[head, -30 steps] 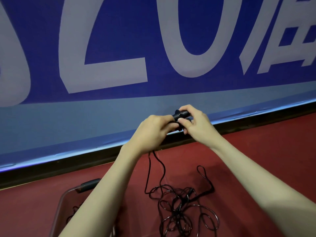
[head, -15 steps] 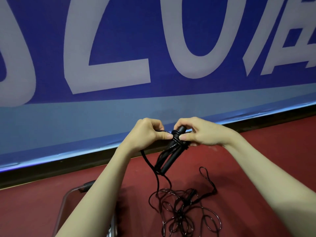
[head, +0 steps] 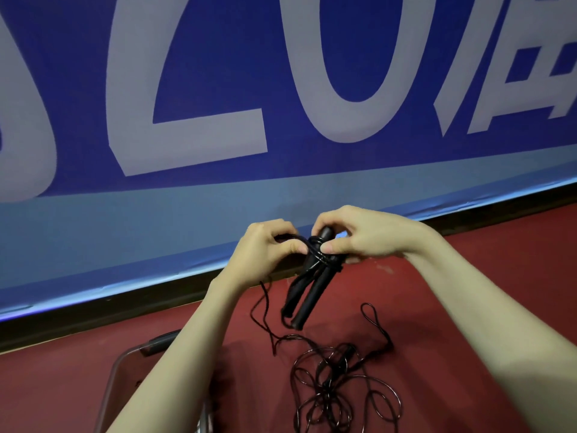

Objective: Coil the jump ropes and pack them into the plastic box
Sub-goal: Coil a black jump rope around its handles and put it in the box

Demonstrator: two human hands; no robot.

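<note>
Red floor [head: 468, 292], blue banner [head: 218, 73], both hands [head: 315, 245] gripping rope handles [head: 307, 292].

The blue banner [head: 218, 89] reads "20" in large white characters.

Blue banner [head: 281, 198], red floor [head: 468, 276]

Two black jump-rope handles [head: 307, 287] side by side, bound near their tops by thin black cord [head: 317, 250] — pinched between both hands, lower ends slanting down-left. Loose tangle of cord [head: 337, 392] on red floor below the hands. Clear plastic box [head: 117, 373] below the left forearm — partly hidden.
</note>
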